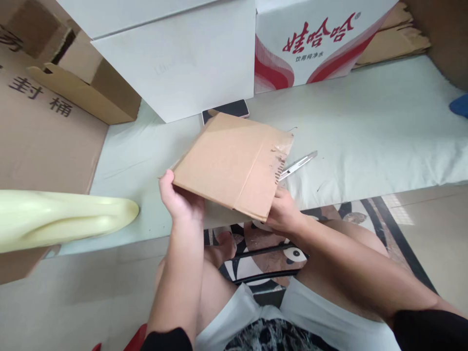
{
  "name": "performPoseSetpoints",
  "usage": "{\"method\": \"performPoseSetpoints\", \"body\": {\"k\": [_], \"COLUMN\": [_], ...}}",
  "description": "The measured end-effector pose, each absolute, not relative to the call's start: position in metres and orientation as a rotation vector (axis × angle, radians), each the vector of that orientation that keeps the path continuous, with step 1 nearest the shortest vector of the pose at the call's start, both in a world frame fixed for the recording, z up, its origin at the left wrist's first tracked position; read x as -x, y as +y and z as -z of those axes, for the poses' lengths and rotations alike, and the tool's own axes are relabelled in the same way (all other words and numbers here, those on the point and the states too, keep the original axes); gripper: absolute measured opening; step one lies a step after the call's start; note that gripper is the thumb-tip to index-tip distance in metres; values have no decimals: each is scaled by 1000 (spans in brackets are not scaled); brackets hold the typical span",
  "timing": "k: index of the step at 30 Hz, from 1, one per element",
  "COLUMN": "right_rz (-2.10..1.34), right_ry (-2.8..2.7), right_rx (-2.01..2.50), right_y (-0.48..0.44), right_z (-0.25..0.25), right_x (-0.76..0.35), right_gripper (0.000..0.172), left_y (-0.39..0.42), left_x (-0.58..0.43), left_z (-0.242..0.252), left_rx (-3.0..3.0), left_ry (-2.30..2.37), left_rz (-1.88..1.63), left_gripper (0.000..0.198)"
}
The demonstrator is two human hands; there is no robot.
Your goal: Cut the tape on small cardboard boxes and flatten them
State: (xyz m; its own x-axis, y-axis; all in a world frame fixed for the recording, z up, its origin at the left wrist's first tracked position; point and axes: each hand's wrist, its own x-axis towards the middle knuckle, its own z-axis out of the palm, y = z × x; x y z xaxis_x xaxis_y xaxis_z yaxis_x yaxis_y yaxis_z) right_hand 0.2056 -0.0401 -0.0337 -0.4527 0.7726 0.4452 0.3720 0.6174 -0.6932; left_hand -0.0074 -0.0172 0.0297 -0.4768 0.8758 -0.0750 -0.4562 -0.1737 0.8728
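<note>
A flat brown piece of cardboard (226,161) is held up, tilted, over the front edge of the cloth-covered surface. Its right edge is torn, with the corrugation showing. My left hand (185,202) grips its left corner, thumb on the outer edge and fingers underneath, mostly hidden. My right hand (283,212) closes on the lower right edge, its fingers partly behind the cardboard. Just beyond that hand lies a utility knife (299,165), its near end covered by the cardboard. A phone (230,108) lies behind the cardboard, partly covered.
White boxes (204,63) and a red-and-white carton (310,48) stand along the back of the pale green cloth (383,131). Brown cartons (47,122) fill the left side. A pale yellow plastic object (66,219) juts in from the left. A patterned mat (263,258) lies below.
</note>
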Motion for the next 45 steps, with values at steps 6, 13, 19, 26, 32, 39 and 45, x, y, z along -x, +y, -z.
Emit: {"method": "performPoseSetpoints", "body": {"k": [6,13,19,26,32,39,45], "right_rz": [-339,-218,-189,-422,-514,-448,-389], "right_ry": [-2072,-1917,-1742,-2078,-2350,-2506,-2512], "right_rx": [572,626,1080,1246,1408,1542,1575], "right_y": [-38,-39,-26,-19,-22,-25,-26], "right_z": [4,-6,-1,10,11,9,14], "right_x": [-211,-219,-236,-239,-230,-221,-216], "right_gripper": [23,14,27,51,65,66,63], "left_y": [-14,-15,-19,-28,-36,-39,-38], "left_x": [20,28,28,25,27,24,20], "left_z": [-36,-42,-44,-48,-53,-55,-57], "left_rx": [-566,-484,-493,-563,-777,-836,-753], "left_ry": [1118,1128,1021,792,724,725,744], "left_rz": [-1887,-2002,-2131,-1963,-1816,-1763,-1784], "left_gripper": [36,28,23,29,48,63,66]}}
